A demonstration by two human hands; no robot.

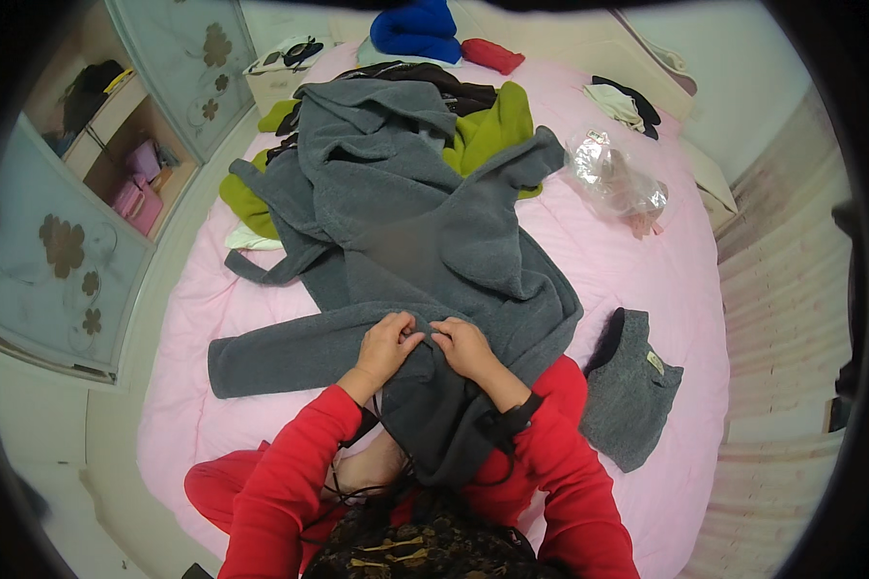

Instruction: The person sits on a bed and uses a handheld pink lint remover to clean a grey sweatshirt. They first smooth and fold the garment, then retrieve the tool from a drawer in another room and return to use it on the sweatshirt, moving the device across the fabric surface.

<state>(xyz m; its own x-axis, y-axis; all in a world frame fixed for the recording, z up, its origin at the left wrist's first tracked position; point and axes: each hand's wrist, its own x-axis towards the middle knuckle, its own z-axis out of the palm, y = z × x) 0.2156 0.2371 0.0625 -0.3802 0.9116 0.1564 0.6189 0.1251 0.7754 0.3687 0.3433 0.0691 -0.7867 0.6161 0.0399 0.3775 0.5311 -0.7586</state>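
A large dark grey fleece coat (406,241) lies rumpled across the bed, its near end over my lap. One grey sleeve (270,352) stretches out to the left of my hands. Fingers bent, my left hand (392,340) pinches the coat's fabric near its near edge. Close beside it, my right hand (462,345) pinches the same coat, thumb and fingers together. A narrow gap separates the two hands. What exactly lies between the fingertips is too small to make out beyond the grey cloth.
Under the coat's far part lie a green garment (497,125) and a dark one (425,72). A folded grey sweater (632,391) rests at right on the pink bedspread (637,275). Beyond it lies a clear plastic bag (613,179). A wardrobe (63,241) stands at left.
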